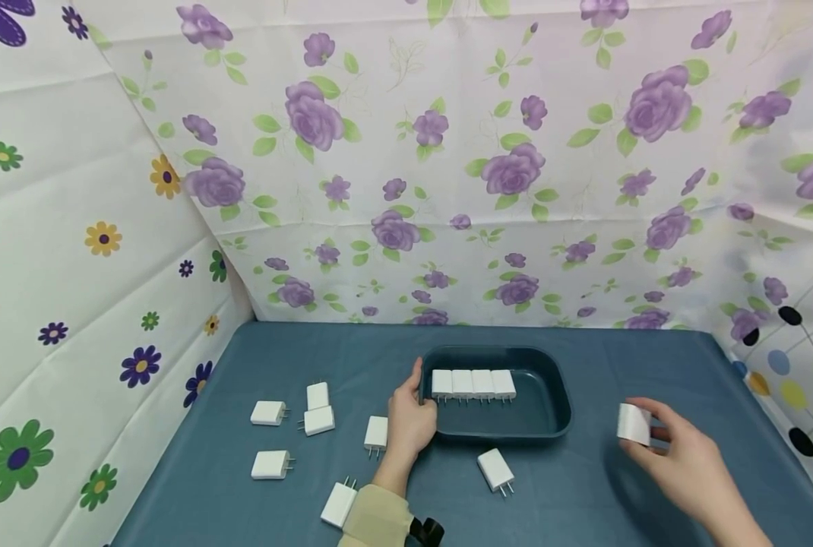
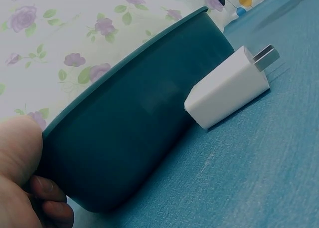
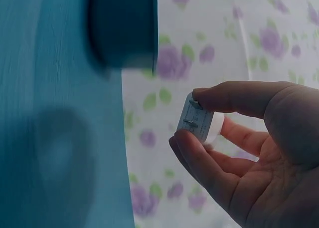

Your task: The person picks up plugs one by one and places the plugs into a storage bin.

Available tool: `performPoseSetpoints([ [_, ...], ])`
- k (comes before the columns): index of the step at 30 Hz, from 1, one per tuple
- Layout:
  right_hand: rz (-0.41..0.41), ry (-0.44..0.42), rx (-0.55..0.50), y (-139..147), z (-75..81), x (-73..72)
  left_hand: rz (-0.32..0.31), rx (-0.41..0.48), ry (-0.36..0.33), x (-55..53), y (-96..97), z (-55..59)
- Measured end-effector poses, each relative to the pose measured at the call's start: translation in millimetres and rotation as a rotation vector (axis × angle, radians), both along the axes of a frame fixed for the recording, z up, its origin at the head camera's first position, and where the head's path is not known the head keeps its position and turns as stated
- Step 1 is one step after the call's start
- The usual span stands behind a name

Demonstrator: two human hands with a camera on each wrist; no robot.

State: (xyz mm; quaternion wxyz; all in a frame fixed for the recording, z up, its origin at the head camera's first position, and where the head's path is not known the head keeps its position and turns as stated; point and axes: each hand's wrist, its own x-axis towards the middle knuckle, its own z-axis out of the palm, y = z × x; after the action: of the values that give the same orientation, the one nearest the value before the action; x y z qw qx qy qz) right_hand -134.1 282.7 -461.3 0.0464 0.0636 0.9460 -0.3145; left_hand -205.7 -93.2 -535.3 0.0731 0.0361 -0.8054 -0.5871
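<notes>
A dark teal tray [image 1: 542, 399] stands on the table, with a row of several white charger plugs [image 1: 472, 383] side by side along its back left part, prongs toward me. My left hand [image 1: 412, 419] grips the tray's left end; in the left wrist view its fingers curl against the outer wall. Right of the tray, my right hand [image 1: 687, 460] holds one white charger plug [image 1: 634, 424] above the table between thumb and fingers. The right wrist view shows that plug's printed prong face [image 3: 195, 117]. Another charger plug [image 1: 495, 469] lies just in front of the tray.
Several loose charger plugs lie left of the tray, including a plug [image 1: 376, 433] beside my left wrist and a plug [image 1: 339, 504] by the sleeve [image 1: 377, 518]. A blue cloth covers the table [image 1: 194, 486]. Flowered sheets [image 1: 406, 152] hang behind and at the sides.
</notes>
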Motion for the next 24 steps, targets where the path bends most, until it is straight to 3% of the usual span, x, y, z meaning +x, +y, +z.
performPoseSetpoints([
  [8,0.126,0.106,-0.089,-52.9,-3.5,-5.0,0.005,-0.005,0.011,0.8,-0.3,-2.1],
  [17,0.227,0.232,-0.161,-88.0,-9.8,-19.0,0.010,-0.002,0.015,1.1,-0.4,-2.0],
  [21,0.247,0.253,-0.148,-99.2,-15.7,-32.1,0.011,-0.004,0.016,0.4,0.1,-0.4],
  [24,0.246,0.273,-0.074,-107.7,-21.6,-42.4,0.012,-0.008,0.015,-0.2,0.8,-0.9],
])
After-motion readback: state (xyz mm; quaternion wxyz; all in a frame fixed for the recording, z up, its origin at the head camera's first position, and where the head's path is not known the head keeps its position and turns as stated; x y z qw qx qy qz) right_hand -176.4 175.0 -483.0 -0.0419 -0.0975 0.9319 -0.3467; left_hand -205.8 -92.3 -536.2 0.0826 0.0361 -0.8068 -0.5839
